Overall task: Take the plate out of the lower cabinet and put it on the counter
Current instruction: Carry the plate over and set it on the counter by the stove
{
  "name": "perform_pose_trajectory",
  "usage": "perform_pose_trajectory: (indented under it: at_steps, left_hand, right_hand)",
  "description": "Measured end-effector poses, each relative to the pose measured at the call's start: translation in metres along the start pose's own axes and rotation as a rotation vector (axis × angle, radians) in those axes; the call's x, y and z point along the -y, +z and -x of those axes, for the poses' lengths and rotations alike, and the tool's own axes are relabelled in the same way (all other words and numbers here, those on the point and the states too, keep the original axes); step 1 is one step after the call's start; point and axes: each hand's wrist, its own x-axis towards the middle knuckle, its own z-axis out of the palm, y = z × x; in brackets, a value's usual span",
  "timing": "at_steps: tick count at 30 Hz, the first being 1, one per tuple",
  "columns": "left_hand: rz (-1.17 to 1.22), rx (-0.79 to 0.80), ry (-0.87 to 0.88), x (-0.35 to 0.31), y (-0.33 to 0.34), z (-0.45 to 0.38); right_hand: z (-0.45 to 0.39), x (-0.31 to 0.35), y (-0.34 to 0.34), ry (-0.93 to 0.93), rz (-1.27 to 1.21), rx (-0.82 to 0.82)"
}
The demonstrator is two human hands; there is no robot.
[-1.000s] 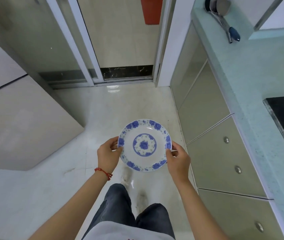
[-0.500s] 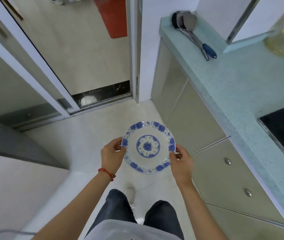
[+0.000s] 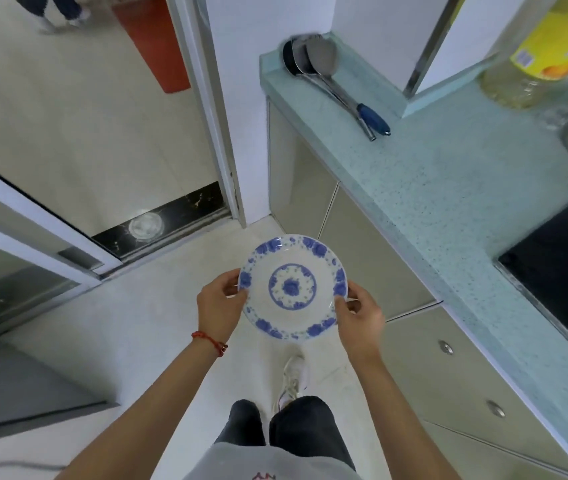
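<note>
Between the two hands, out over the pale floor [image 3: 109, 341], sits the blue-and-white floral plate [image 3: 293, 287], held face up and roughly level in front of the person's body. Each grip is pinching the plate's rim: the left hand [image 3: 218, 308] clasps the left edge, thumb on top, a red string bracelet [image 3: 210, 342] at its wrist, and the right hand [image 3: 358, 315] clasps the right edge in the same way. Right of the right grip run the closed lower cabinet fronts [image 3: 449, 368] with small round knobs, and above them the speckled teal table [image 3: 449, 188], which the plate does not touch. Farther along the table, well beyond both grips, lie metal ladles [image 3: 313, 58] with a blue handle, and a large bottle with a yellow label [image 3: 532, 53] stands near the wall. A black cooktop [image 3: 566, 265] is set into the table at the right edge. Below the grips show dark trousers and one white shoe [image 3: 294, 379].
</note>
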Motion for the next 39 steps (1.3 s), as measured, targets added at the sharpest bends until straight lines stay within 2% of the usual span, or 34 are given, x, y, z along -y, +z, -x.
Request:
perform_pose_trajectory:
  at_steps: [14,21,31,39]
  left_hand:
    - [-0.019,0.177,0.131,-0.078,0.081,-0.1]
    - [-0.062,0.393,0.263,-0.115,0.125,-0.147]
    - [-0.043,0.672,0.286,-0.155,0.177,-0.197]
    - [-0.083,0.717,0.332,-0.172,0.232,-0.203]
  right_hand:
    - [-0.105,0.024,-0.032,0.064,-0.011,-0.169]
    - [-0.127,0.028,-0.044,0.162,-0.057,-0.385]
    - [-0.152,0.035,-0.049,0.263,-0.088,-0.621]
    - [-0.181,0.025,-0.08,0.305,-0.065,-0.692]
